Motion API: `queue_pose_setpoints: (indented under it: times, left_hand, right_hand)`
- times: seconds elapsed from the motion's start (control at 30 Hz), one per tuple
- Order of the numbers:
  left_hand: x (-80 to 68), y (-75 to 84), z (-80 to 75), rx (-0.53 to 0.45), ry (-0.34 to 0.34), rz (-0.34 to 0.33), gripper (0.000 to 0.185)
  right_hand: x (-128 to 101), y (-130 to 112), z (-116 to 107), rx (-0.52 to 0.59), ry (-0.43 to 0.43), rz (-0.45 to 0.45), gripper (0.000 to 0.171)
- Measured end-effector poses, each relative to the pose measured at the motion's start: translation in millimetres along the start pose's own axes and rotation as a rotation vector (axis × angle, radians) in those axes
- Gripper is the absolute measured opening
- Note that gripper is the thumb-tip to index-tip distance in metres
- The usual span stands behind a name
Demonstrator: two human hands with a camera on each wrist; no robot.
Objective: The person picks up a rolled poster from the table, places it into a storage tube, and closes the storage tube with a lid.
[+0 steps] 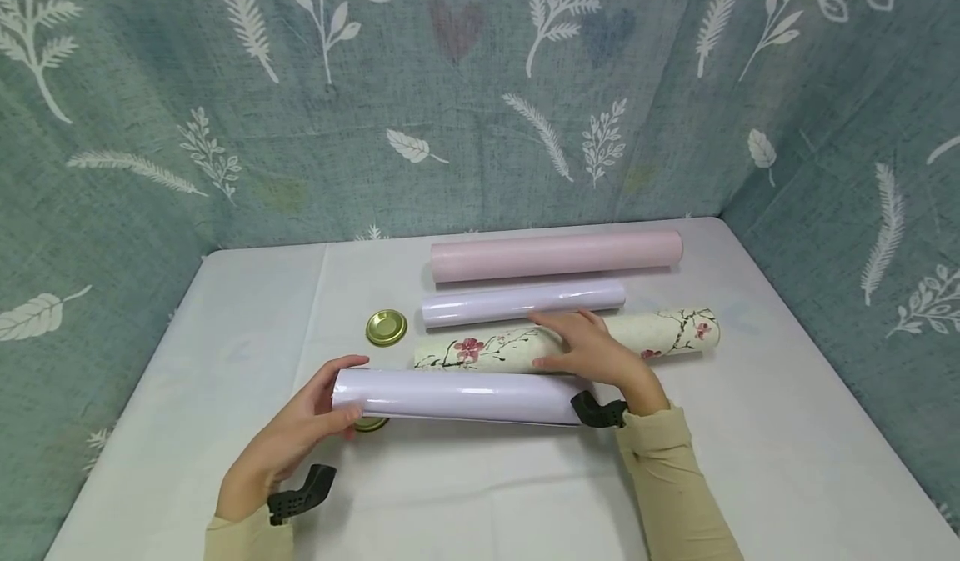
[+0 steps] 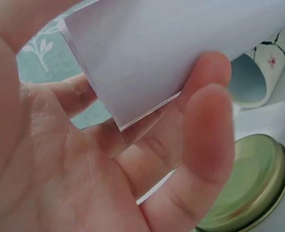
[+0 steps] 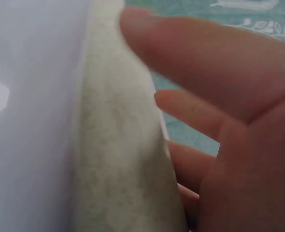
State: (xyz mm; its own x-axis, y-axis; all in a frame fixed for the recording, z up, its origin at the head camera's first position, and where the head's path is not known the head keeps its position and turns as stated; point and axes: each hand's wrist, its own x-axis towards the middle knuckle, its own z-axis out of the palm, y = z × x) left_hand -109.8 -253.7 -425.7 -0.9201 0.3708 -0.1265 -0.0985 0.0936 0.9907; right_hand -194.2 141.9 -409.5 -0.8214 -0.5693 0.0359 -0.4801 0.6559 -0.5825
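Note:
My left hand (image 1: 288, 432) holds the left end of a glossy white paper roll (image 1: 465, 394), thumb in front and fingers behind. In the left wrist view the end of this white roll (image 2: 128, 63) lies between the fingers and is tilted. My right hand (image 1: 592, 353) spans a cream paper roll (image 1: 675, 332) with red blossoms and dark branches, its fingers spread and relaxed. In the right wrist view the thumb (image 3: 191, 58) is over the cream roll (image 3: 123, 125), with the other fingers along its far side.
Behind lie a shorter white roll (image 1: 525, 301) and a pink roll (image 1: 555, 255). One gold jar lid (image 1: 386, 328) rests left of the rolls; another gold lid (image 1: 371, 424) is partly hidden under the front white roll. Patterned green cloth (image 1: 480, 169) hangs around the white table (image 1: 487, 503).

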Motion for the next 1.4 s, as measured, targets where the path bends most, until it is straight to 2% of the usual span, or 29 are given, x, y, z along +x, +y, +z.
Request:
queue_pose_setpoints:
  times: [0.13,0.3,0.5,0.73,0.93,1.13,1.4]
  left_hand:
    - [-3.4,-0.5,-6.1,0.025,0.048,-0.025,0.057]
    - [-10.3,1.5,-17.1,0.012,0.083,0.002,0.050]
    - [-19.4,3.6,-27.7,-0.032,0.134,-0.003,0.046]
    - [-28.8,-0.1,-40.4,-0.192,0.087,0.141,0.041]
    - [-35.4,-5.5,-48.2,-0.328,0.166,0.184,0.038]
    - [-43.1,-13.7,-56.6,-0.489,0.184,0.255,0.037]
    - [-56.1,-16.5,-65.6,-0.582,0.279,0.273,0.039]
  right_hand:
    - [2,-3,1,-0.113,-0.011,0.018,0.072]
    - [3,-7,2,-0.210,-0.035,0.048,0.076]
    - [1,-6,6,-0.235,-0.029,0.080,0.077]
    - [-2,-8,8,-0.299,-0.004,0.167,0.082]
    - [-1,-7,7,-0.331,-0.006,0.178,0.079]
    - [1,-5,7,-0.334,-0.007,0.150,0.078]
    - [0,1,-2,-0.282,0.124,0.115,0.075]
